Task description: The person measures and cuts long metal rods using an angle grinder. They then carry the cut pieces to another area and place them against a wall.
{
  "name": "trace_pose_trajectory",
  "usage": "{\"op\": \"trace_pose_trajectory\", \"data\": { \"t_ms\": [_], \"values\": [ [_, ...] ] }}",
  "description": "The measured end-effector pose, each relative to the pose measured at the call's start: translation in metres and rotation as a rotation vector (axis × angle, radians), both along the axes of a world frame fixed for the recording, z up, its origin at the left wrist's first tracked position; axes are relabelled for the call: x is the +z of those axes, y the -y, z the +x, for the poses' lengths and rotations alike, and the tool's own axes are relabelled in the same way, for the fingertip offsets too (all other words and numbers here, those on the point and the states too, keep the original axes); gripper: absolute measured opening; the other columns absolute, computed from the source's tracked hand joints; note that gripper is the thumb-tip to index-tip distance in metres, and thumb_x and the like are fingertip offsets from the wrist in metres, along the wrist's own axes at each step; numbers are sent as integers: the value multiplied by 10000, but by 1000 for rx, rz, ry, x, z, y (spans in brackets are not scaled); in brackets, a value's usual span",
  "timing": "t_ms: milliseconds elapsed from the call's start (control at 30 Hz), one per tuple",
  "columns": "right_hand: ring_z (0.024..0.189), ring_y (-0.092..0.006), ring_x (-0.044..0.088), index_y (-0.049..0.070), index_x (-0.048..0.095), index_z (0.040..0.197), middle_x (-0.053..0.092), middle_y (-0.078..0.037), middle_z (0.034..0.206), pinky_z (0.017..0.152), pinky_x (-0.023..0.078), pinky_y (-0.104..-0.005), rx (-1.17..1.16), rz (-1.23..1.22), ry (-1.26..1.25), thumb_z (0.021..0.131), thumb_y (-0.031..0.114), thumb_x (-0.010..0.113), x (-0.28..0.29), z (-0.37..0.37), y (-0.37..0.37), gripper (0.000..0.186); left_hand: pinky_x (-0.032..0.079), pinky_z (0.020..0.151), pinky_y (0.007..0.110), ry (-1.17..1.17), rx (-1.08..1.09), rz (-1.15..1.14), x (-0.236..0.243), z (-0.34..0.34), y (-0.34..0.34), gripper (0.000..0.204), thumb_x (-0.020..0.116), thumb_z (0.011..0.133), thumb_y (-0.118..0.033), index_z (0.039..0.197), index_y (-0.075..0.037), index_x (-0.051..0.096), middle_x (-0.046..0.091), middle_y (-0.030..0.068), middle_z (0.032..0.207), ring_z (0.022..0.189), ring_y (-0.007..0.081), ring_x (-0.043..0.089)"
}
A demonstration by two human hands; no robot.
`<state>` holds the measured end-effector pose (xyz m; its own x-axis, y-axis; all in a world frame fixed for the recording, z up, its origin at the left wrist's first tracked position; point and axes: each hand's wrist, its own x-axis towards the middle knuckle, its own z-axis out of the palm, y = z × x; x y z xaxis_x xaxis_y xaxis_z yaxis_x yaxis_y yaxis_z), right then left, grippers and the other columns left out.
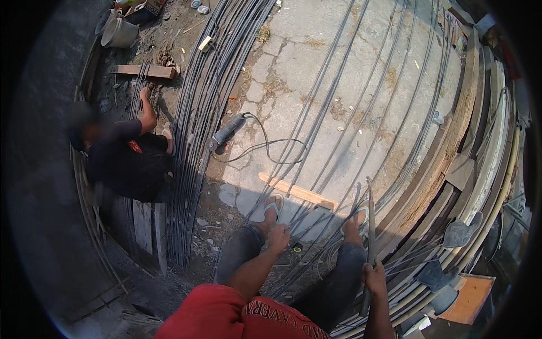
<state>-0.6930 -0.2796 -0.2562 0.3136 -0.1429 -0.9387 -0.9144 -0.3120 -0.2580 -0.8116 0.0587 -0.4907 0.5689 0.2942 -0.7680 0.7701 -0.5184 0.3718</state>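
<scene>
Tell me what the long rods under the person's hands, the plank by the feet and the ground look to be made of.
Long rods: probably steel, dull dark grey, thin and evenly round, bending in long runs. The right hand grips an upright bar of similar look; the left hand rests on the rods.
Plank: wood, pale, raw and unpainted.
Ground: likely cracked concrete or stone slabs, grey and dusty.

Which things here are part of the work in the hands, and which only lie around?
In hand:
- left hand on thin grey steel rods
- right hand gripping an upright grey metal bar

Lying about:
- grey angle grinder with black cable
- pale wooden plank
- two grey buckets
</scene>
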Motion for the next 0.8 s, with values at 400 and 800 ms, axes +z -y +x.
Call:
{"op": "trace_pose_trajectory", "data": {
  "t_ms": [400,800],
  "values": [
    [515,-153,565,-53,402,1399,592,-81,728,462,479,-325,77,199,-69,982,196,594,29,-66,-126,523,508,950,523,-189,-262,47,26,43,-123,498,585,960,-411,1257,-14,639,698,265,1153,1114,447,652],
    [515,-150,535,3,452,1345,556,-58,776,453,491,-332,-210,351,-123,1002,180,549,-13,-5,-267,397,520,803,462,-52,-231,-256,-23,34,-200,340,611,997,-359,1035,-20,606,672,143,846,825,302,693]
  ]
}}
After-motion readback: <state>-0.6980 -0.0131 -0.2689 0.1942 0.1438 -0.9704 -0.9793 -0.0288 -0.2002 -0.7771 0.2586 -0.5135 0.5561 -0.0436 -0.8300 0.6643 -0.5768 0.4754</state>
